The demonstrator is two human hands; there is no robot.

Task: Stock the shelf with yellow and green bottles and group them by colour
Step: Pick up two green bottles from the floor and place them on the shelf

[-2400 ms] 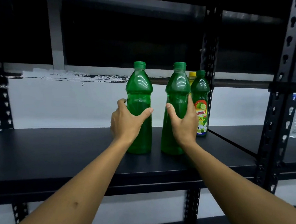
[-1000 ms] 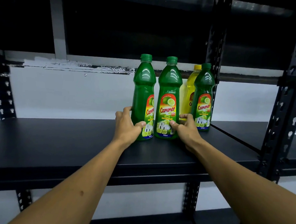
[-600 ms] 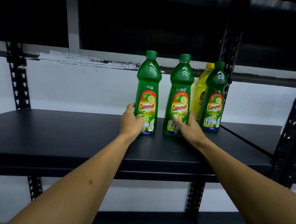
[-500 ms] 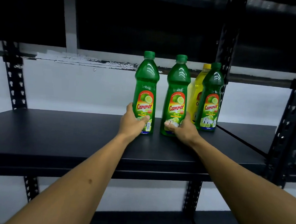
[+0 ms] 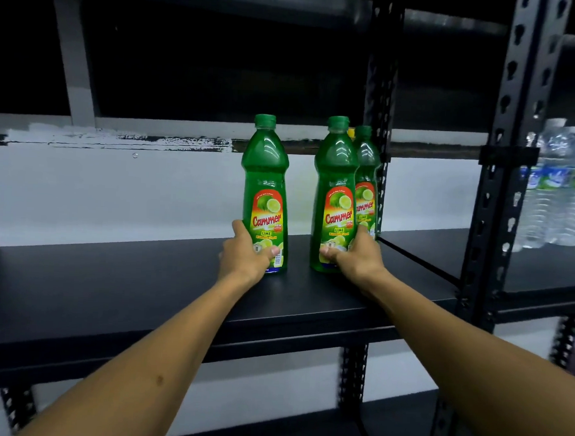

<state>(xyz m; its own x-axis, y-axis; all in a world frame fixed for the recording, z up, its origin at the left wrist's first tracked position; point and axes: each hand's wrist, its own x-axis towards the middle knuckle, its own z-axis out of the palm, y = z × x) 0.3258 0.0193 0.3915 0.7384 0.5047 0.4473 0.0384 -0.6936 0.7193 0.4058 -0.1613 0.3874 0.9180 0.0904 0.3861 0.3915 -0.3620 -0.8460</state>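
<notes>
Two green bottles stand upright on the black shelf (image 5: 109,291), labels facing me. My left hand (image 5: 244,254) grips the base of the left green bottle (image 5: 266,183). My right hand (image 5: 354,254) grips the base of the right green bottle (image 5: 335,187). A third green bottle (image 5: 367,175) stands behind it by the shelf post. Only the cap of a yellow bottle (image 5: 351,132) peeks out between those two.
A black perforated post (image 5: 381,89) rises just behind the bottles. A second post (image 5: 512,163) stands to the right. Clear water bottles (image 5: 561,185) fill the neighbouring shelf at the far right. A lower shelf (image 5: 268,433) runs beneath.
The two green bottles were turned so their labels face me and slid back. The view shifted left, so the right bottle now hides most of the yellow one.
</notes>
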